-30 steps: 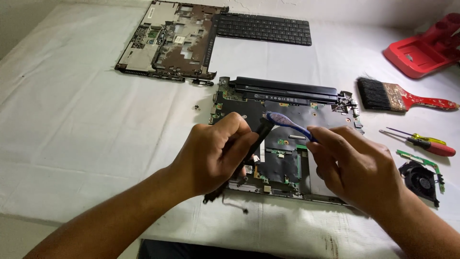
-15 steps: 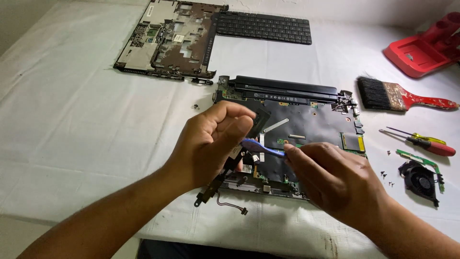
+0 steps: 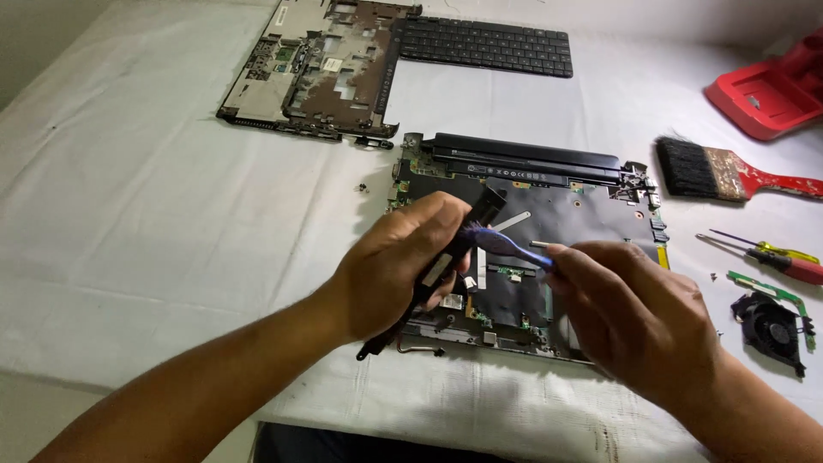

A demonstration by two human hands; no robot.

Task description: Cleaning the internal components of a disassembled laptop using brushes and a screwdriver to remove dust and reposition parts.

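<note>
On the table (image 3: 154,223) the laptop base (image 3: 566,214) lies mid-scene. Far left of it sits the top cover (image 3: 317,73), with the keyboard (image 3: 484,47) to that cover's right. Right of the base: brush (image 3: 729,174), screwdrivers (image 3: 771,257), then the fan (image 3: 771,328) nearer. The tray (image 3: 771,90) lies far right.

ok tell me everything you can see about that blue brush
The blue brush looks like a plastic toothbrush, slim and translucent. The right hand grips its handle end; its head points left, lying nearly level, against the long black part held by the left hand. It hovers above the opened laptop base. Bristles are blurred.
</note>
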